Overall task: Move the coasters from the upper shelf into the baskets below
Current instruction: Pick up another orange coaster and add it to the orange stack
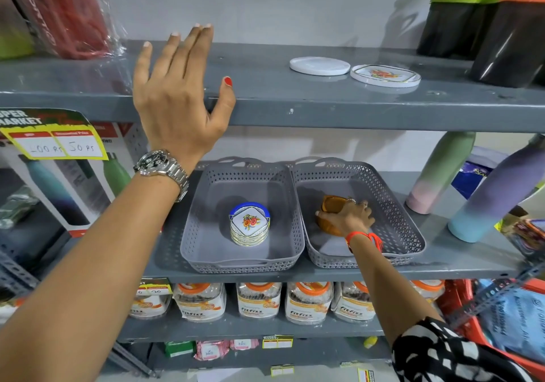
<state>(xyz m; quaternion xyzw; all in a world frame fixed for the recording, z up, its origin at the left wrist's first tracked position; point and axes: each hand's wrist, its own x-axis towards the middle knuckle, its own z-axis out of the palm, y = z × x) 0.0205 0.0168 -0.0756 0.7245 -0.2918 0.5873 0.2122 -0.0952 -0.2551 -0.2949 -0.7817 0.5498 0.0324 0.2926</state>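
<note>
Gripping glossy amber coasters (331, 215), perforated grey basket (395, 207)

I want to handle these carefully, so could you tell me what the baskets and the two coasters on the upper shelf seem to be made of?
Baskets: matte grey plastic, judging by the moulded lattice walls. Coasters: glossy white, possibly ceramic or melamine; one is gold-rimmed.

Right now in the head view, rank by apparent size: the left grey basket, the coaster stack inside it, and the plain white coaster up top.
1. left grey basket
2. coaster stack and plain white coaster: they look alike, and differing distance leaves that unsure.
</note>
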